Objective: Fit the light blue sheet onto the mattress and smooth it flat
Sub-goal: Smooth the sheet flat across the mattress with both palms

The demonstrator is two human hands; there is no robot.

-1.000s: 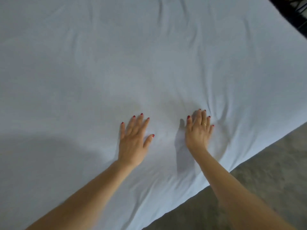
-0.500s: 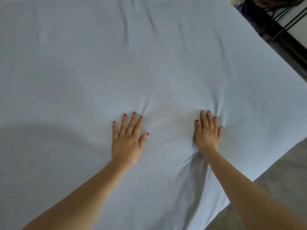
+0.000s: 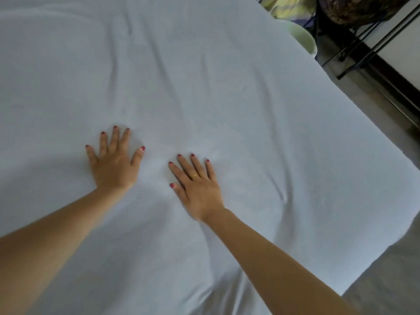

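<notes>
Both hands lie flat, fingers spread, gripping nothing: left hand [image 3: 113,164], right hand [image 3: 197,187]. The sheet [image 3: 227,98] covers the mattress. Remaining creases [image 3: 281,194] lie just right of the right hand, the nearer one.

The light blue sheet [image 3: 227,87] lies spread over the mattress top and hangs over its right edge. The surface is mostly flat, with shallow creases running lengthwise across the far half and a short fold near the right edge.
</notes>
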